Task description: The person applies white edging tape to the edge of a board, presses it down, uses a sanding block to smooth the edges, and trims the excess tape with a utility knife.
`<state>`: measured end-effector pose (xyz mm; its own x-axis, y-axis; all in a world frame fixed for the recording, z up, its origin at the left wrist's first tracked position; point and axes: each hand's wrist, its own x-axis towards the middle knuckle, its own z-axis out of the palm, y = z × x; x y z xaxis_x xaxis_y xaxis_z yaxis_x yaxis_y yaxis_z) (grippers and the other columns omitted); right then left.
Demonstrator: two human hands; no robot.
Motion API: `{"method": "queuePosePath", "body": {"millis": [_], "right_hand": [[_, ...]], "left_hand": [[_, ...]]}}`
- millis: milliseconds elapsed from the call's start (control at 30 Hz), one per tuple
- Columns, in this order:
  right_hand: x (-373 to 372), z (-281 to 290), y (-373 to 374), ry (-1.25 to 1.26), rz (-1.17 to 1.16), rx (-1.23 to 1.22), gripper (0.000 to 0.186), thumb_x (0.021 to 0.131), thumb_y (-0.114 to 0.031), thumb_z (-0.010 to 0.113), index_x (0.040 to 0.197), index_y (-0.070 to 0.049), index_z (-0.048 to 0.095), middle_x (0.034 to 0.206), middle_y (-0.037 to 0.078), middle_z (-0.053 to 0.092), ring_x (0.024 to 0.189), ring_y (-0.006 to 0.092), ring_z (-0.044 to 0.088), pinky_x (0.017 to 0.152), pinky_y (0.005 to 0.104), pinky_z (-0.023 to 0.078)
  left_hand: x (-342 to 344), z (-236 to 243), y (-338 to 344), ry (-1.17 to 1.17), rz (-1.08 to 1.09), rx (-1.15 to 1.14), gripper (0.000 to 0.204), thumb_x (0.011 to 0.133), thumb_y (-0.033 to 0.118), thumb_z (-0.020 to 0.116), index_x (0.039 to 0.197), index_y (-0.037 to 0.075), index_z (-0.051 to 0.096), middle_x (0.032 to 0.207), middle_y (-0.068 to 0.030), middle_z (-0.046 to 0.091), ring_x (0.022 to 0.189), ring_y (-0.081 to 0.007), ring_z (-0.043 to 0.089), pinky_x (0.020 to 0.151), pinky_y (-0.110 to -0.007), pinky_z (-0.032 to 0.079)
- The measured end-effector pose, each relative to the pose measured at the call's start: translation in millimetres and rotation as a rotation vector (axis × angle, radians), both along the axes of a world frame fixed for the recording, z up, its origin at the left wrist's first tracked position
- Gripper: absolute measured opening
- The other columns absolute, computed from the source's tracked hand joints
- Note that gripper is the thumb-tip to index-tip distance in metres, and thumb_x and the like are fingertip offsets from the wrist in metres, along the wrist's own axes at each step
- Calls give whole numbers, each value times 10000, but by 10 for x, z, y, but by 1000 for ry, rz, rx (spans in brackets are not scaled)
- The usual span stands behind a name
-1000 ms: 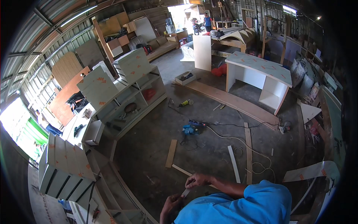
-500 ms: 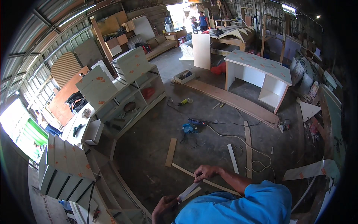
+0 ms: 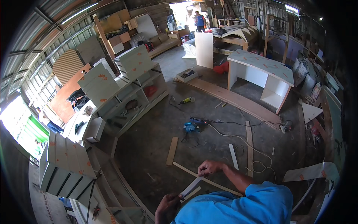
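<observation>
A thin white strip runs diagonally between my hands at the bottom centre. My left hand is closed on its lower-left end, while my right hand pinches the upper-right end with curled fingers. Beneath the strip, narrow wooden battens lie on the floor, and a short brown board is just beyond them. My blue sleeve and shirt fill the lower edge.
Ahead are a blue power tool with cords and a green grinder. Cabinet units line the left, a white desk stands back right. A long board crosses the floor. Co-workers are at the back and left.
My right hand has moved up and to the right, away from my left hand, so a longer stretch of strip shows between them. The distant person in blue has shifted left.
</observation>
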<state>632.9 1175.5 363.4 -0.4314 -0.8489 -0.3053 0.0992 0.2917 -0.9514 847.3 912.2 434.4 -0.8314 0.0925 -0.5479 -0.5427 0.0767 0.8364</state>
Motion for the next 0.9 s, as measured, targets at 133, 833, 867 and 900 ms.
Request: {"method": "queuePosePath", "body": {"millis": [133, 833, 867, 900], "right_hand": [[-48, -10, 50, -42, -17, -52, 279, 872, -328, 780, 849, -54, 736, 721, -19, 660, 661, 62, 594, 611, 245, 484], [-4, -179, -85, 75, -358, 8, 282, 893, -298, 758, 862, -19, 728, 735, 28, 670, 620, 75, 590, 565, 240, 470], [-17, -257, -88, 74, -409, 12, 308, 903, -318, 742, 849, -15, 715, 720, 30, 661, 583, 76, 578, 533, 245, 461], [-34, -314, -83, 73, -460, 17, 336, 913, -338, 727, 835, -12, 702, 705, 32, 653, 547, 78, 567, 500, 249, 452]], "left_hand": [[-37, -35, 10, -7, -25, -20, 359, 938, 376, 694, 936, 18, 716, 625, 9, 574, 535, -72, 498, 480, -262, 373], [-98, -229, 185, 16, 20, -101, 394, 969, 395, 641, 958, 6, 705, 657, -9, 594, 580, -90, 536, 526, -286, 425], [-104, -226, 196, 17, 19, -99, 394, 969, 395, 641, 958, 6, 705, 657, -9, 594, 580, -90, 536, 526, -286, 425], [-110, -220, 207, 25, 16, -80, 387, 968, 389, 642, 955, 7, 705, 664, -8, 596, 588, -90, 537, 534, -287, 427]]}}
